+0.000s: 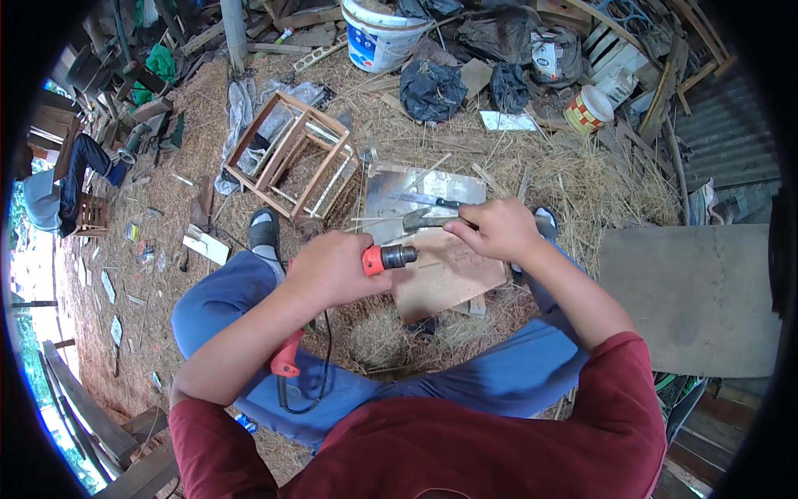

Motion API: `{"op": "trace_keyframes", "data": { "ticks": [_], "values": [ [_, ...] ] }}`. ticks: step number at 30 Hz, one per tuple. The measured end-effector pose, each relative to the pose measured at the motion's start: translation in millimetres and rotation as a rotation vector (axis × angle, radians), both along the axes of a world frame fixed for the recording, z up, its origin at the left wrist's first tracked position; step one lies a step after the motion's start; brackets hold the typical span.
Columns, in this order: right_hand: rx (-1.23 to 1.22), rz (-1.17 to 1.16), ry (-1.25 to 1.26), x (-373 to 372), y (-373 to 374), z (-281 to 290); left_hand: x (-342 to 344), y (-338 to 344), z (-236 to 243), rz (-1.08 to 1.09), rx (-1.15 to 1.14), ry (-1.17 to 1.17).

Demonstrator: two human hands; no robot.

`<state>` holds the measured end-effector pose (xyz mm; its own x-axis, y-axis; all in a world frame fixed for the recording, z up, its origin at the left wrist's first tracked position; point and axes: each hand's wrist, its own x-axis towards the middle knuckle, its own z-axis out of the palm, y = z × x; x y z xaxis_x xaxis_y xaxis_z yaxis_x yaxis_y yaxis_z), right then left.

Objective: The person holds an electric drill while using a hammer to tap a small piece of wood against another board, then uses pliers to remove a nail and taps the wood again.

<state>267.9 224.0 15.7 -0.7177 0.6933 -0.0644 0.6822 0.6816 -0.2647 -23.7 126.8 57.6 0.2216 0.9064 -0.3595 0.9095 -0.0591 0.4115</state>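
Observation:
My left hand (328, 270) grips a red corded drill (384, 259) by its body, its black chuck pointing right and its cord hanging over my leg. My right hand (490, 229) is closed on a dark grey-green tool (424, 218), whose exact kind I cannot make out, just above the drill's tip. Thin pale sticks (370, 221) lie left of that tool. Below both hands is a tan board (445, 287) on the straw. Behind it lies a silvery metal sheet (391, 179) with a black-handled knife (442, 202) on it.
A wooden frame (270, 179) lies ahead left. Buckets (378, 41), black bags (428, 91) and scrap wood crowd the back. A grey flat panel (690, 299) is at my right. Another person (83, 179) sits at far left. Loose planks (91, 416) lie lower left.

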Motion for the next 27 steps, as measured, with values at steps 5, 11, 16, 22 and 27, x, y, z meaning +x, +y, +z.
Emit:
{"op": "trace_keyframes", "data": {
  "ticks": [5,11,16,22,27],
  "values": [
    [-0.081,-0.037,0.730,-7,-26,5,-2,-4,-5,0.019,0.067,-0.042],
    [-0.077,-0.158,0.396,-11,-20,4,-3,-3,-1,0.038,0.025,-0.012],
    [-0.011,-0.056,0.078,-9,-18,-7,-3,-3,1,0.041,0.017,-0.032],
    [-0.093,-0.095,0.499,-14,-26,2,-9,-3,-3,0.063,0.040,-0.020],
    [-0.158,-0.242,-0.192,-3,-1,-18,-9,-3,-12,-0.001,0.065,0.037]
  ]
}}
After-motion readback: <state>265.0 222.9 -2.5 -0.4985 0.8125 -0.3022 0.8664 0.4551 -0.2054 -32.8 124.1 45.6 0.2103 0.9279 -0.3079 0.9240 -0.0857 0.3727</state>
